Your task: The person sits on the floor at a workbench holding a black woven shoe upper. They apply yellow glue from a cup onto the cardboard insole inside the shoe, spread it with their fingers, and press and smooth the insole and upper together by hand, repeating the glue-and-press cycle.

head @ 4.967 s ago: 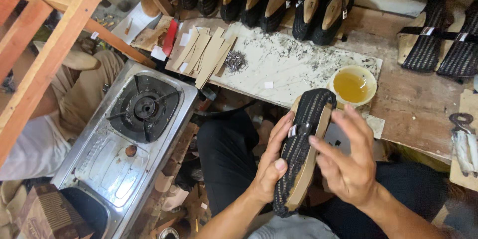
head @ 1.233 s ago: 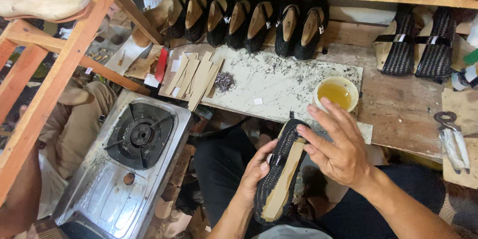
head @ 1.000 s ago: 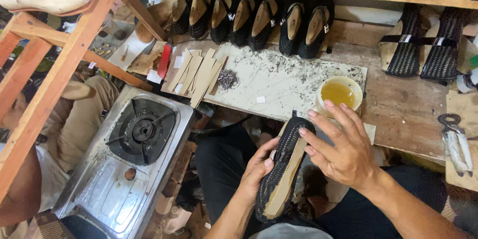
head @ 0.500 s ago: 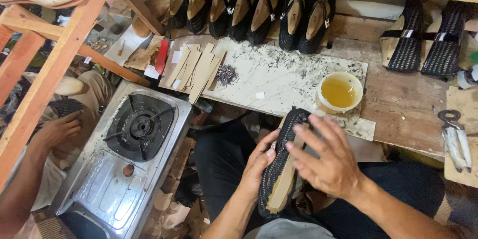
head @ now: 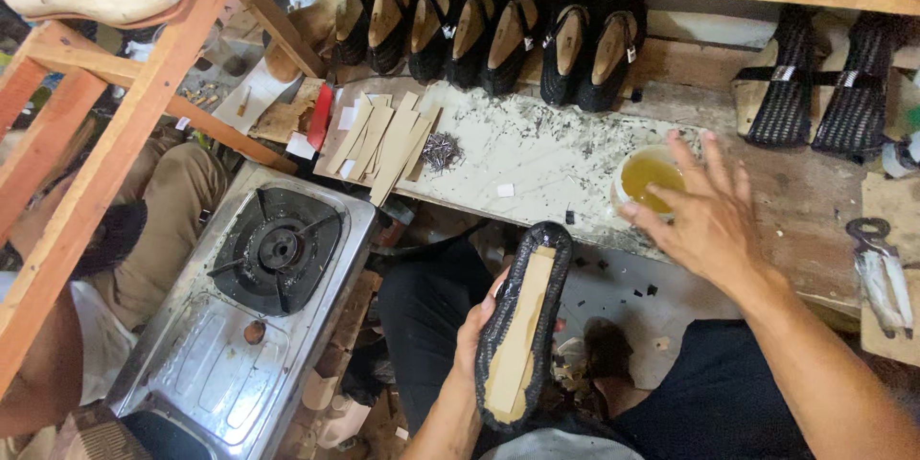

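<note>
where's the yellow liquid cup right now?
Head view, right of centre: the cup of yellow liquid sits on the workbench, right under the right hand's fingers.

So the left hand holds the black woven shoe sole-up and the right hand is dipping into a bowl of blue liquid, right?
Not quite: in the head view the liquid in the small round bowl is yellow, not blue. The left hand does hold the black woven shoe sole-up, and the right hand reaches to the bowl.
</note>
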`<state>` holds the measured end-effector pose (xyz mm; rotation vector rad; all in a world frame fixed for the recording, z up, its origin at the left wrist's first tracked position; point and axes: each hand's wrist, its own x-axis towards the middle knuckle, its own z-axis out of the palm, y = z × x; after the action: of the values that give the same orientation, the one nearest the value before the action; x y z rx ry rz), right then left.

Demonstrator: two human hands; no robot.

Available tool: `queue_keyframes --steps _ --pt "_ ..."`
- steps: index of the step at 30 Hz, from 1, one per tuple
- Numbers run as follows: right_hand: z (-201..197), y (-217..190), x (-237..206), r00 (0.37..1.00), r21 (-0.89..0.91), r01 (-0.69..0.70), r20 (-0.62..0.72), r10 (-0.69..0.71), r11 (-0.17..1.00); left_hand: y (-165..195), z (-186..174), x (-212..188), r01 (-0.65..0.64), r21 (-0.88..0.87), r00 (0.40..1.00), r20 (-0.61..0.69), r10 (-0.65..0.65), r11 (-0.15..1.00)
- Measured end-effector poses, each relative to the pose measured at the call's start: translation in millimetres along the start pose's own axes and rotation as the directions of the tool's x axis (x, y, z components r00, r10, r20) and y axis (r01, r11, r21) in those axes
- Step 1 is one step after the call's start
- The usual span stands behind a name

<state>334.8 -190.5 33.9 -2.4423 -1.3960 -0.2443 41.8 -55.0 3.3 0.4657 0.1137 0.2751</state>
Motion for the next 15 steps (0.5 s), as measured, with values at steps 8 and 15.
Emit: queue_keyframes --steps 8,15 --pt "-24 -40 -38 0.999 0.689 0.024 -0.044 0.009 0.725 -6 -10 6 0.033 -0.074 0.999 0.037 -0.03 0.997" --pt "-12 -100 -60 0.954 0.711 0.297 -0.252 -0.163 0.637 -18 9 18 -0.017 0.049 1.0 0.02 0.016 0.999"
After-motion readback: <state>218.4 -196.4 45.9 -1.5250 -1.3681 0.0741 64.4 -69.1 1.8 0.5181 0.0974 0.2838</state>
